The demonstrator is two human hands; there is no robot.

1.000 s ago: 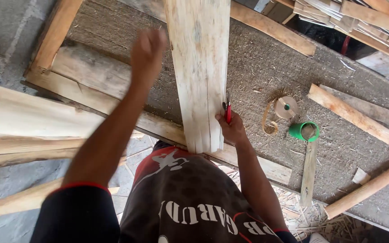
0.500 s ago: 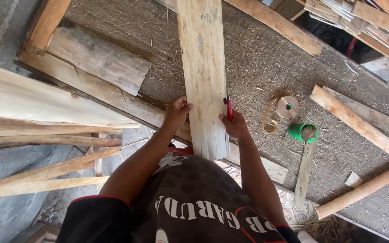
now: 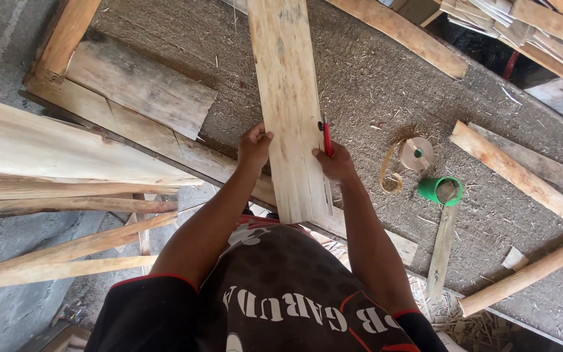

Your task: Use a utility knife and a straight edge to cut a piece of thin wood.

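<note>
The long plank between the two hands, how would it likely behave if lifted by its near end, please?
The plank looks thin, so probably stiff but light. Its near end shows splits, so it might crack there. The left hand and right hand grip its edges.

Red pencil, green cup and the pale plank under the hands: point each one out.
red pencil [image 3: 327,139], head view, middle of its shaft.
green cup [image 3: 439,190], head view, its outer wall.
pale plank [image 3: 288,85], head view, bare face above the hands.
</note>
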